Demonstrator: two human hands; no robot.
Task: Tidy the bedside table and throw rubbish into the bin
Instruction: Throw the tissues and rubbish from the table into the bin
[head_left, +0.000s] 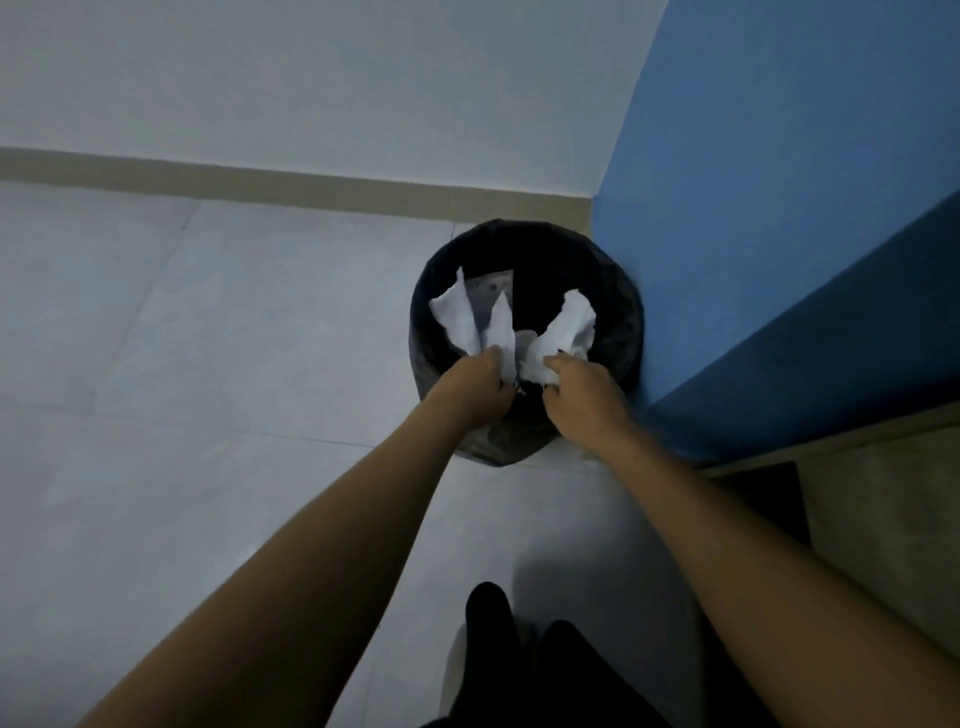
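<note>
A round black bin lined with a dark bag stands on the floor in the corner. Both my arms reach out over its opening. My left hand is closed on a white crumpled tissue whose ends stick up above the bin. My right hand grips another white crumpled tissue over the bin's right half. A pale piece of paper lies inside the bin behind the left tissue.
The floor is pale tile with a beige skirting board along a white wall. A blue wall rises right of the bin. A wooden furniture edge sits at the right. My dark-clad legs show below.
</note>
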